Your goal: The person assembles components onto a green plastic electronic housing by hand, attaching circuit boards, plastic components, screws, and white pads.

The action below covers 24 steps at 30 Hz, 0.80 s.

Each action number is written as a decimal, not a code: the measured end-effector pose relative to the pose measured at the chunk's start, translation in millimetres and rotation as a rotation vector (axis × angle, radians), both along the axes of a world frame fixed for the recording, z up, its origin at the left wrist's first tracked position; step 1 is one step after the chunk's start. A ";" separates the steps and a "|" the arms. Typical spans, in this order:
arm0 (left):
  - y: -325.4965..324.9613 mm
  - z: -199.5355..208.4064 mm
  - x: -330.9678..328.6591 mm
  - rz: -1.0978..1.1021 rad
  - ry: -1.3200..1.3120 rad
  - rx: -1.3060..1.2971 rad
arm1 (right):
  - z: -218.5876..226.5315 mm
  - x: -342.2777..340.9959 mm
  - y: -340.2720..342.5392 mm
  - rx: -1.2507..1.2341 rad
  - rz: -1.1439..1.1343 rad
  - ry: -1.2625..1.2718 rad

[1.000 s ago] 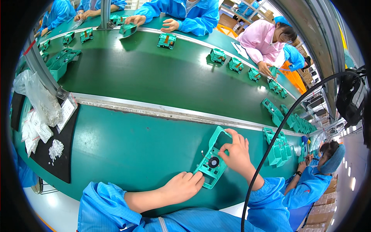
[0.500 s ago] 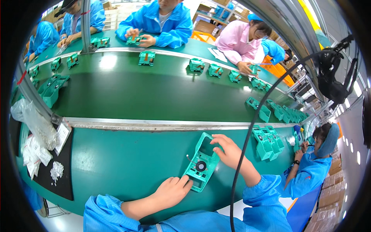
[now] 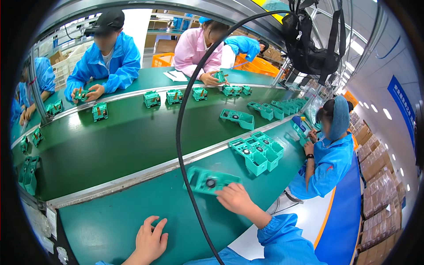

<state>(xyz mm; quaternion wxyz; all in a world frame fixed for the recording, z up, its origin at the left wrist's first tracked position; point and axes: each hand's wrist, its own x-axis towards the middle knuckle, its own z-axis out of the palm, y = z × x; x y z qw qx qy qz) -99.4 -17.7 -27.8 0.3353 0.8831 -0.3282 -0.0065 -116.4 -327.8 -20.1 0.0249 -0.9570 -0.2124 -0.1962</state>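
Note:
A green plastic housing point(image 3: 225, 178) with a round black speaker-like part point(image 3: 210, 182) in its middle lies at a slant over the near worktable, slightly blurred. My right hand point(image 3: 235, 197) grips its near right end with the fingers bent over the edge. Whether the housing touches the tabletop I cannot tell. My left hand point(image 3: 151, 240) is apart from it, lower left over the green tabletop, fingers spread and holding nothing.
Several similar housings point(image 3: 256, 161) stand together right of mine. Beyond the metal rail runs a green conveyor point(image 3: 132, 141) with more green parts. A co-worker point(image 3: 331, 150) sits at the right. A black cable point(image 3: 179, 132) hangs across the view.
The view has swung to the right. My left hand has let go of the housing. It is turned from steep to nearly crosswise, and my right hand now grips its right end.

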 end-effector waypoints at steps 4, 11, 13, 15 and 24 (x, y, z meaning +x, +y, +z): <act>-2.0 -3.4 1.2 -0.046 -0.140 -0.016 | -12.5 6.5 -32.0 0.062 -0.353 -0.098; 0.2 0.4 2.5 -0.012 -0.159 -0.076 | -20.2 32.4 -68.2 0.069 -0.636 -0.150; 5.0 -4.0 2.3 -0.027 -0.123 -0.048 | -25.5 38.6 -82.6 0.073 -0.727 -0.127; 5.8 -3.2 1.3 -0.044 -0.090 -0.025 | -27.0 42.0 -105.1 0.049 -0.772 -0.143; 60.7 34.9 -12.6 0.300 -0.190 0.123 | -31.5 61.4 -201.9 -0.153 -1.119 -0.156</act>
